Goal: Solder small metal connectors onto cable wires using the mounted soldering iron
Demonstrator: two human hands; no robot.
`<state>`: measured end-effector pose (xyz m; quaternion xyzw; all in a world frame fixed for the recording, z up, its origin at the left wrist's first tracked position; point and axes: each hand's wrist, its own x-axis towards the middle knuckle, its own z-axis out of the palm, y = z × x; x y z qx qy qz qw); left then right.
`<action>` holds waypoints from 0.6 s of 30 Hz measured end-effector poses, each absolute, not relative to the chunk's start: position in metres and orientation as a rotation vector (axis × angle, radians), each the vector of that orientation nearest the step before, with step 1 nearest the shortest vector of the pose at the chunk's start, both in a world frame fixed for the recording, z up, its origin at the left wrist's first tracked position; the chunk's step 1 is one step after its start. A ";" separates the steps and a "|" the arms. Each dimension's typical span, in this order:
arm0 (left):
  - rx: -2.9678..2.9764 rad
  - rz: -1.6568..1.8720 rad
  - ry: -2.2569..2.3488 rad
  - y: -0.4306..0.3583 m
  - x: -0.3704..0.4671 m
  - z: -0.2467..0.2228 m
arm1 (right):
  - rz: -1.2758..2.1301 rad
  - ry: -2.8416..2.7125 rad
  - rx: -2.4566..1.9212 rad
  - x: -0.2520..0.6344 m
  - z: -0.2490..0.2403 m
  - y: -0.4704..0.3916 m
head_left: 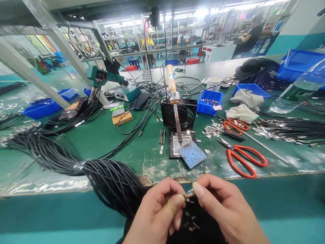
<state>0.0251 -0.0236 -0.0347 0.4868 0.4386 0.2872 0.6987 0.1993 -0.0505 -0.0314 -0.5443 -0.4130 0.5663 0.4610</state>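
My left hand [162, 208] pinches the end of a thin cable at the bottom centre, below the bench edge. Close beside it on the right, my right hand [215, 200] pinches a small silvery connector piece [190, 193], with a bit of red wire showing between the fingertips. A thick bundle of black cables [111, 179] hangs over the bench edge left of my left hand. Beyond the hands, a blue sponge [192, 154] lies at the foot of a soldering iron with a wooden handle [171, 79], which points down to a metal tray.
Red-handled scissors [246, 159] lie on the green bench [132, 145] to the right, near small metal pieces [212, 130]. A black fan [179, 113], a blue bin [210, 101], white gloves [242, 113] and a water bottle [299, 89] stand farther back. Several people are in the background.
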 end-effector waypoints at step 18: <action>1.686 0.732 1.149 -0.031 0.032 -0.019 | 1.413 -1.109 -1.391 0.225 -0.050 -0.058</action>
